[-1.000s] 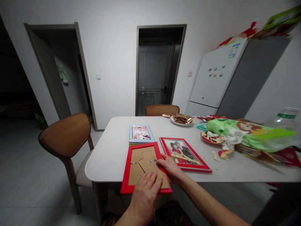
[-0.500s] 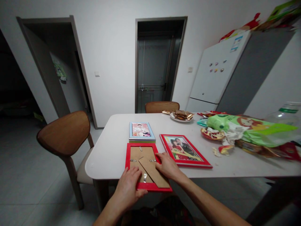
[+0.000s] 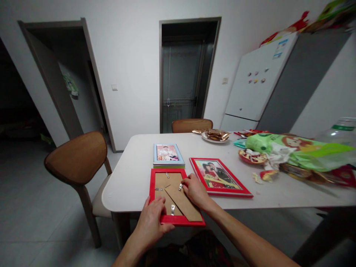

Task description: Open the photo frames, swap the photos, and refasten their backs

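Observation:
A red picture frame [image 3: 152, 185] lies face down at the table's front edge, its brown backing board [image 3: 164, 178] and folded stand [image 3: 185, 205] showing. Around the board are small metal clips; the bottom clip [image 3: 172, 210] points down over the red rim. My left hand [image 3: 152, 215] grips the frame's lower left corner, thumb along the near rim. With bent fingers my right hand [image 3: 194, 189] pinches at the right-side clip [image 3: 180, 187], which now sits slanted; the fingertips partly hide the contact. Beside it, a second red frame [image 3: 222, 178] lies photo side up.
Behind are stacked frames, a light blue one [image 3: 168, 154] on top. Farther right are a plate of gold packets [image 3: 215, 135], a pomegranate piece [image 3: 252, 156], peel [image 3: 268, 175], a green bag [image 3: 294, 148] and a plastic jar [image 3: 342, 129]. A wooden chair [image 3: 78, 157] stands left.
The right-side clip has turned from level to a slant. My right fingers have shifted from the frame's right rim up to that clip. My left hand stays in place.

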